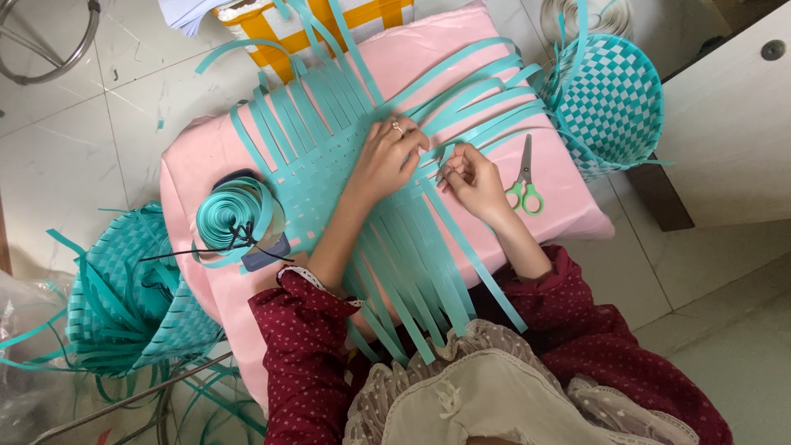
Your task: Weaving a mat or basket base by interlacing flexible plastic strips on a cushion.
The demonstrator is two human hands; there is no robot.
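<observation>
The left hand (386,158) presses flat with spread fingers on the woven mat (329,177) to keep it from sliding; just right of the mat, the right hand (471,180) pinches one strip (482,259); scissors (525,183) lie further right.

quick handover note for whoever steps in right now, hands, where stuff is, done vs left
Left hand: flat on the woven mat, pressing it down.
Right hand: pinching a loose strip at the mat's edge.
Mat lies on a pink cushion; scissors right of the hands, strip roll on the left.
Done: middle patch woven.
Left: long strip ends on all sides are unwoven.
Two woven baskets stand beside the cushion.
</observation>
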